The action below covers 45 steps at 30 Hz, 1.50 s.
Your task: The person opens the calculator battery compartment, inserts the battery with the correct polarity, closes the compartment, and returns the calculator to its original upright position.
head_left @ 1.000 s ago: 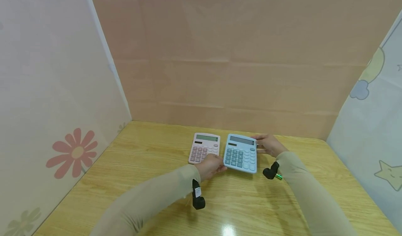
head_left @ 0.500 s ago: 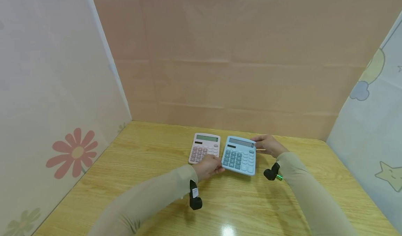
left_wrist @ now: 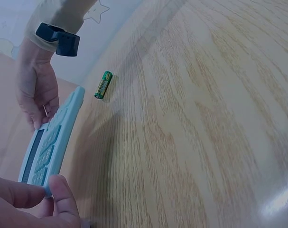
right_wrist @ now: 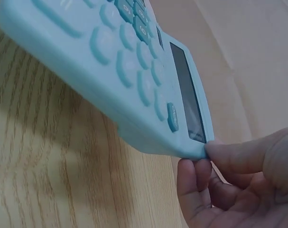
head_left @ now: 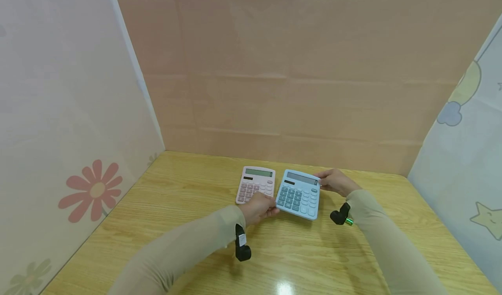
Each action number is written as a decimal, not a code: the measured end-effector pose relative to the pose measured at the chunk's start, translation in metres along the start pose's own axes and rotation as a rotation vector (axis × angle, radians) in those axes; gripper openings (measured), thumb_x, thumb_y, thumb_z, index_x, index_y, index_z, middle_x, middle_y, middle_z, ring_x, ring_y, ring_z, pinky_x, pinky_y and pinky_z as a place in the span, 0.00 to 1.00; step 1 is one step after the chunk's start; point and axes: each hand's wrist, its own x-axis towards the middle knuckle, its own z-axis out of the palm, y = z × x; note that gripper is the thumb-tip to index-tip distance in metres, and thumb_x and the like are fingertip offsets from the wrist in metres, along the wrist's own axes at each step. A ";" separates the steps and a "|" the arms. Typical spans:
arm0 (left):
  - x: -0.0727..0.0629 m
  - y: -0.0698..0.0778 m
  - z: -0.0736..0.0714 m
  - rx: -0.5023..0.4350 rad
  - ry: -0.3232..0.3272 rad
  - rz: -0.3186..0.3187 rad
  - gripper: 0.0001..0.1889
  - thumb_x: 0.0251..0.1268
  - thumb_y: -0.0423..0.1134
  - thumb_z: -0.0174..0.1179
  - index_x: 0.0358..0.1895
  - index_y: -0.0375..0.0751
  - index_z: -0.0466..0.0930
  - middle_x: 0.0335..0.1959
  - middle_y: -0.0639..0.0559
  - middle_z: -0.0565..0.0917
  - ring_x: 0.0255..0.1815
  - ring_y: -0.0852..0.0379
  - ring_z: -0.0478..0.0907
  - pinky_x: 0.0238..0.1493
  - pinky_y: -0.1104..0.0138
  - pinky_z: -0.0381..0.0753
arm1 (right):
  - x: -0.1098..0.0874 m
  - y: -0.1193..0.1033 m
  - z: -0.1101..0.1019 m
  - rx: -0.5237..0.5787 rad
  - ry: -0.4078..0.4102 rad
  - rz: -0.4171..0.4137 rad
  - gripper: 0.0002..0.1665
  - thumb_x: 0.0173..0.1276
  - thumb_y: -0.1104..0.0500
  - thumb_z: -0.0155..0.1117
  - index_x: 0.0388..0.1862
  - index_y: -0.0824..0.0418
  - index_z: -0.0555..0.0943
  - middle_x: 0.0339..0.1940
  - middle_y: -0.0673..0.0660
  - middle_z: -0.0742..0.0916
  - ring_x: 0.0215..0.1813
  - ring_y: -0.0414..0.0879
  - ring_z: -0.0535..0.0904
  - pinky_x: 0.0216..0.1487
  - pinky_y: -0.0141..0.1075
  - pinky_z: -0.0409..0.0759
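A light blue calculator is held face up above the table, tilted, between both hands. My left hand pinches its lower left corner; the left wrist view shows thumb and fingers on that edge. At the upper right corner, by the display, my right hand grips it, with the thumb on top and fingers beneath in the right wrist view. A pink calculator lies just to the left, its lower right part hidden behind my left hand. Both displays show a 0 in the head view.
A green battery lies on the wooden table near my right wrist, partly covered by the wrist camera in the head view. Papered walls stand behind and on both sides of the table.
Both hands have brought the blue calculator slightly left and nearer, turning it a little. Right fingers that were spread behind its edge are now closer together. The pink calculator has stayed put.
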 end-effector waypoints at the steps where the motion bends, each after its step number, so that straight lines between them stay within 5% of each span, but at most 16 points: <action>1: 0.000 0.000 0.000 0.002 -0.001 0.000 0.10 0.69 0.25 0.52 0.49 0.24 0.75 0.36 0.42 0.79 0.33 0.56 0.79 0.47 0.66 0.84 | 0.000 0.000 -0.001 0.010 0.001 0.008 0.23 0.74 0.70 0.50 0.64 0.79 0.67 0.51 0.65 0.84 0.40 0.38 0.81 0.51 0.39 0.83; 10: 0.000 0.002 -0.004 0.009 -0.004 0.020 0.11 0.68 0.25 0.52 0.50 0.22 0.75 0.37 0.41 0.81 0.32 0.57 0.80 0.47 0.65 0.85 | 0.000 0.000 -0.004 0.053 -0.021 0.008 0.23 0.76 0.66 0.50 0.64 0.79 0.67 0.38 0.51 0.86 0.36 0.38 0.79 0.42 0.33 0.83; 37: 0.001 0.004 -0.008 0.030 -0.032 0.028 0.10 0.69 0.27 0.52 0.48 0.25 0.77 0.34 0.44 0.81 0.31 0.59 0.80 0.43 0.68 0.84 | -0.002 0.002 -0.006 0.090 -0.031 0.044 0.23 0.77 0.64 0.49 0.66 0.74 0.65 0.36 0.53 0.82 0.31 0.39 0.74 0.43 0.33 0.84; 45: 0.002 0.011 -0.007 0.095 -0.019 0.141 0.13 0.71 0.30 0.52 0.53 0.27 0.76 0.39 0.43 0.82 0.38 0.54 0.83 0.46 0.63 0.84 | -0.004 0.000 -0.012 0.158 -0.051 -0.009 0.23 0.79 0.62 0.44 0.68 0.70 0.61 0.39 0.55 0.77 0.36 0.41 0.73 0.50 0.33 0.83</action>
